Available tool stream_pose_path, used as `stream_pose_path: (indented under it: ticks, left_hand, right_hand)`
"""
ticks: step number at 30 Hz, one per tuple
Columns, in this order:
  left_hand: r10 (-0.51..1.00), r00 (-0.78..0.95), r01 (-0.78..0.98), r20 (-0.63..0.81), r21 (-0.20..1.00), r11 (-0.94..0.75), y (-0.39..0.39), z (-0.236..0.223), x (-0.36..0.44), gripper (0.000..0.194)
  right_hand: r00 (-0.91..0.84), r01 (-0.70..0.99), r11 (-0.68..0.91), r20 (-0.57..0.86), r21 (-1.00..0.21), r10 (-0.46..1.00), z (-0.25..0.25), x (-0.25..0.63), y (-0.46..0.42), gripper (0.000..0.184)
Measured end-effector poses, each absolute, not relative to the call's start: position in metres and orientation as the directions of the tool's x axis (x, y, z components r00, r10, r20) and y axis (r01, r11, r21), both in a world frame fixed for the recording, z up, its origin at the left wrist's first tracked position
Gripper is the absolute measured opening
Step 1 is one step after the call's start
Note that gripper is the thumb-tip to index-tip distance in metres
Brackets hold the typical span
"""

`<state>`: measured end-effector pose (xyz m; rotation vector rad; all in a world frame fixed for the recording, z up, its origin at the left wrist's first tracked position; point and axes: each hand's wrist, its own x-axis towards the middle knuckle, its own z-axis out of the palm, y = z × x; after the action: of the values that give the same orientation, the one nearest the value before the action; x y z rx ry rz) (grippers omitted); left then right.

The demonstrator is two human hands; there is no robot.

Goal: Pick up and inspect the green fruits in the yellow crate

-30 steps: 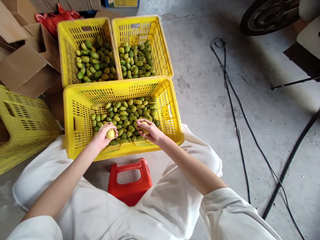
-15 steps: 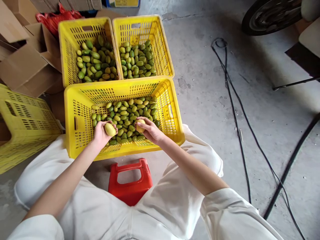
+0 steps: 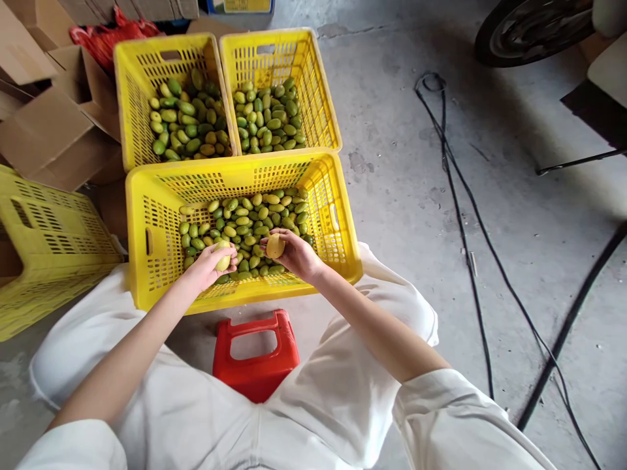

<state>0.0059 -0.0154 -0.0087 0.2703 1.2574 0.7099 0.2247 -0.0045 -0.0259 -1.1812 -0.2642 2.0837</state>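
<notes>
My left hand [image 3: 204,269] is closed around a yellow oval fruit [image 3: 223,260], its fingers partly hiding the skin. Opposite it, my right hand [image 3: 298,257] grips another yellow fruit [image 3: 275,246], which looks rounder and faces up. Both hands are over the near yellow crate [image 3: 235,300], a little apart. Inside that crate lies a layer of smaller oval fruits [image 3: 243,222], mostly green with some yellow ones. The exact kind of fruit is not clear.
Behind stand two more yellow crates, left [image 3: 166,42] and right [image 3: 274,39], with similar fruits. Another yellow crate [image 3: 53,241] and cardboard boxes [image 3: 44,130] are at left. A red stool [image 3: 257,372] sits between my knees. Black cables [image 3: 460,176] cross the floor.
My left hand has turned and shifted slightly right, so its fingers cover more of its fruit. In my right hand the fruit has been rotated and more of it shows.
</notes>
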Motion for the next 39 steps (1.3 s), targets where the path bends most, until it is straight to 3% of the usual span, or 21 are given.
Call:
stream_pose_path:
  ticks: [6,14,21,25,28,31,33,39]
  left_hand:
    - [0.638,0.098,-0.374,-0.764,0.566,0.735,-0.013,-0.011,0.002,0.033]
    - [0.639,0.138,-0.358,-0.757,0.563,0.745,-0.014,-0.010,0.001,0.036]
    - [0.689,-0.078,-0.358,-0.721,0.665,0.655,-0.011,-0.001,0.007,0.027]
    - [0.615,-0.085,-0.556,-0.784,0.549,0.624,-0.005,-0.001,0.004,0.013]
    - [0.569,-0.062,-0.645,-0.820,0.469,0.604,-0.005,-0.001,0.004,0.008]
    - [0.535,-0.065,-0.639,-0.843,0.446,0.626,-0.006,0.001,0.006,0.003]
    - [0.527,-0.060,-0.633,-0.847,0.441,0.636,-0.007,0.003,0.007,0.010]
    - [0.519,0.010,-0.634,-0.855,0.396,0.664,-0.007,0.006,0.005,0.010]
  right_hand:
    - [-0.265,-0.398,-0.733,-0.695,-0.552,0.668,-0.025,0.226,-0.007,0.044]
    - [-0.323,-0.316,-0.760,-0.689,-0.568,0.649,-0.022,0.228,-0.007,0.046]
    - [-0.206,-0.382,-0.740,-0.730,-0.554,0.652,-0.030,0.226,-0.007,0.042]
    - [-0.238,-0.510,-0.740,-0.754,-0.440,0.612,-0.036,0.229,-0.001,0.025]
    - [-0.210,-0.568,-0.709,-0.759,-0.418,0.616,-0.038,0.230,0.001,0.019]
    - [-0.142,-0.581,-0.670,-0.753,-0.461,0.642,-0.034,0.229,0.000,0.023]
    - [-0.122,-0.568,-0.668,-0.753,-0.482,0.647,-0.031,0.227,-0.001,0.028]
    - [-0.198,-0.491,-0.718,-0.740,-0.493,0.643,-0.030,0.226,-0.003,0.036]
